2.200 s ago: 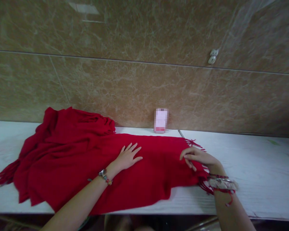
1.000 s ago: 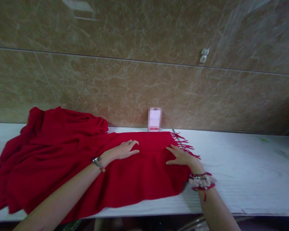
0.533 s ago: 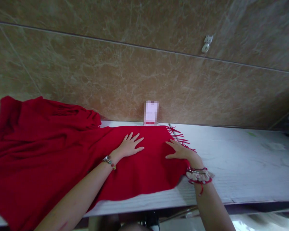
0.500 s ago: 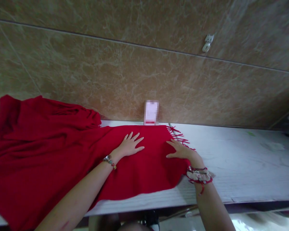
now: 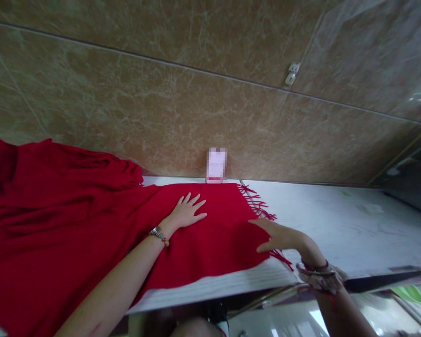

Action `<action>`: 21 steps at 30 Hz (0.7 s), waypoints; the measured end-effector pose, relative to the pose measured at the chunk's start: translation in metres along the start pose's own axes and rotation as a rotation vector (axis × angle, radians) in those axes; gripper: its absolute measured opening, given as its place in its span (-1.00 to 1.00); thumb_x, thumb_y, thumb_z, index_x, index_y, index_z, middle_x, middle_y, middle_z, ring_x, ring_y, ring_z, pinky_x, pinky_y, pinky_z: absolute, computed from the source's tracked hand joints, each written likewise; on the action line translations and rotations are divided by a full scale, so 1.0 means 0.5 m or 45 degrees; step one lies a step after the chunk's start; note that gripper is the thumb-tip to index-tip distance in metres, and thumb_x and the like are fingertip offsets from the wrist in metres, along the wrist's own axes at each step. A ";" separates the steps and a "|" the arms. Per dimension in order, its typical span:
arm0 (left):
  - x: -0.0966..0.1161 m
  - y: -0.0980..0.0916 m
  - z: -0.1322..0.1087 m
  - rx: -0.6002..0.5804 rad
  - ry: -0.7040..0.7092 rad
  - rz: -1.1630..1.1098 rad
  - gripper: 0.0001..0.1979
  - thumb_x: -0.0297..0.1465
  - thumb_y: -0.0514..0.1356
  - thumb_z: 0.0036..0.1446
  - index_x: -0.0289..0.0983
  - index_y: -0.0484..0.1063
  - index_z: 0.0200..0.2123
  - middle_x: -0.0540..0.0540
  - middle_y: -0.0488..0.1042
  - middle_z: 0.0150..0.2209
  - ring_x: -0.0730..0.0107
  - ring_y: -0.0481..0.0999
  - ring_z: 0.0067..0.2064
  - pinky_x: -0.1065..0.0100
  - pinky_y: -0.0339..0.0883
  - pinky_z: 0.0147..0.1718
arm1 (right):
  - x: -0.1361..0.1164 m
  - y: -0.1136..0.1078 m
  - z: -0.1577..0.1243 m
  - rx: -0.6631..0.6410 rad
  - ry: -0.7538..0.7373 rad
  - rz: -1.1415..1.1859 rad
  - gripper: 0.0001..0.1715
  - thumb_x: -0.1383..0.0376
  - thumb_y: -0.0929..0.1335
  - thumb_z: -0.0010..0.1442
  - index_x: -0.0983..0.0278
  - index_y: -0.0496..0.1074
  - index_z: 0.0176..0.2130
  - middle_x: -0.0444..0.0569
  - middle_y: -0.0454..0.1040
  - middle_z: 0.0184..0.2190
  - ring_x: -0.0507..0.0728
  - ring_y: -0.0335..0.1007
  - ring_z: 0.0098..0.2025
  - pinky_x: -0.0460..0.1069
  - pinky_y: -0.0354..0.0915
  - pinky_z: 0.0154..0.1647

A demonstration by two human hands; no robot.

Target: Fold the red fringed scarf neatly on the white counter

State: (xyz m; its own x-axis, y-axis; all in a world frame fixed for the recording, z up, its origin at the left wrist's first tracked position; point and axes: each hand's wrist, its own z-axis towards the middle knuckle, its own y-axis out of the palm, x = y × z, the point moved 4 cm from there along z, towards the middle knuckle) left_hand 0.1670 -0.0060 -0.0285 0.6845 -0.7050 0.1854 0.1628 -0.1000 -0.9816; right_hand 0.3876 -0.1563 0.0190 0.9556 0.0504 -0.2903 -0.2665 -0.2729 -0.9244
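Scarf (image 5: pixel 210 245), red and fringed, spread lengthwise along the white desk (image 5: pixel 319 220): fairly smooth toward the right end, rumpled and heaped toward the left, with one bunched part up near the brown marbled wall (image 5: pixel 161 107). Fringe (image 5: pixel 266 216) along the right edge, strands fanned out over the white surface.

Left hand (image 5: pixel 186 213) palm down on the smoother part, fingers spread wide, grip fully opened out and around nothing; beaded bracelet (image 5: pixel 160 235) at the wrist. Right hand (image 5: pixel 279 235) at the fringed end, fingers stretched leftward, thumb well apart from them, grip likewise wide, with hold of nothing visible; impossible to tell whether touching the scarf or just above. Pale and red bands (image 5: pixel 321 277) around the right wrist.

Close behind the far edge of the scarf, upright by the wall, a small pink object (image 5: pixel 216 166), pixelated. Higher up and to the right, on the wall, a white cat-shaped ornament (image 5: pixel 292 74). Below desk level at lower right, a bright green object (image 5: pixel 411 294), too unclear to name.
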 end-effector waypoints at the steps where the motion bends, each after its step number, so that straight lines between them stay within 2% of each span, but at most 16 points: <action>1: 0.001 -0.002 -0.001 -0.005 -0.001 0.008 -0.42 -0.04 -0.06 0.12 -0.12 0.06 0.18 -0.11 -0.07 0.25 -0.11 -0.18 0.23 -0.05 -0.18 0.10 | 0.001 0.011 -0.011 -0.048 -0.001 0.039 -0.10 0.21 0.43 -0.16 0.35 0.17 0.14 0.19 0.12 0.16 0.32 0.02 0.17 0.10 0.02 0.17; 6: 0.007 -0.013 -0.009 -0.019 -0.011 0.064 -0.43 -0.06 -0.09 0.15 -0.14 0.06 0.18 -0.08 -0.06 0.25 -0.06 -0.16 0.24 -0.02 -0.16 0.11 | 0.004 0.038 -0.046 -0.063 -0.008 0.163 0.03 0.17 0.43 -0.21 0.35 0.06 0.19 0.18 -0.07 0.23 0.30 -0.21 0.25 0.09 -0.13 0.22; 10: 0.008 -0.016 -0.013 -0.035 -0.015 0.074 -0.44 -0.07 -0.10 0.16 -0.16 0.07 0.17 -0.09 -0.04 0.24 -0.04 -0.13 0.23 0.02 -0.16 0.12 | 0.002 0.035 -0.065 -0.057 -0.104 0.242 -0.04 0.24 0.41 -0.18 0.25 0.07 0.19 0.10 -0.03 0.23 0.24 -0.18 0.25 0.07 -0.13 0.22; 13: 0.008 -0.017 -0.013 -0.038 -0.020 0.065 -0.44 -0.07 -0.10 0.15 -0.15 0.08 0.17 -0.07 -0.04 0.24 -0.02 -0.14 0.24 0.03 -0.17 0.13 | 0.002 0.036 -0.063 -0.003 -0.099 0.194 -0.14 0.33 0.34 -0.16 0.32 0.13 0.16 0.14 0.05 0.19 0.24 -0.08 0.22 0.08 -0.08 0.20; 16: 0.007 -0.018 -0.013 -0.040 -0.024 0.069 -0.45 -0.07 -0.10 0.16 -0.15 0.08 0.17 -0.06 -0.04 0.24 0.00 -0.12 0.24 0.05 -0.18 0.14 | -0.004 0.042 -0.043 0.169 -0.088 0.138 -0.32 0.41 0.25 -0.12 0.35 0.27 0.06 0.13 0.22 0.11 0.19 0.09 0.15 0.07 0.02 0.16; 19: 0.006 -0.018 -0.014 -0.044 -0.023 0.073 -0.45 -0.08 -0.11 0.17 -0.15 0.07 0.17 -0.06 -0.04 0.24 0.01 -0.11 0.23 0.05 -0.17 0.14 | -0.008 0.053 -0.016 0.426 -0.015 0.094 -0.58 0.38 0.20 0.00 0.33 0.42 -0.13 0.10 0.42 -0.06 0.18 0.31 -0.01 0.08 0.18 0.05; 21: 0.006 -0.018 -0.015 -0.042 -0.020 0.072 -0.46 -0.08 -0.11 0.17 -0.15 0.07 0.17 -0.05 -0.04 0.24 0.01 -0.11 0.24 0.05 -0.16 0.14 | -0.011 0.060 -0.003 0.580 0.016 0.029 -0.65 0.37 0.17 0.05 0.32 0.45 -0.23 0.08 0.47 -0.16 0.17 0.38 -0.11 0.08 0.25 -0.04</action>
State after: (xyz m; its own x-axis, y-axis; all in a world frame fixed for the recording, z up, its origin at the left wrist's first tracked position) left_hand 0.1623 -0.0125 -0.0194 0.7032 -0.6990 0.1300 0.1003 -0.0834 -0.9915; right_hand 0.3747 -0.1660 -0.0069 0.9495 0.0367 -0.3118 -0.3132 0.1769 -0.9331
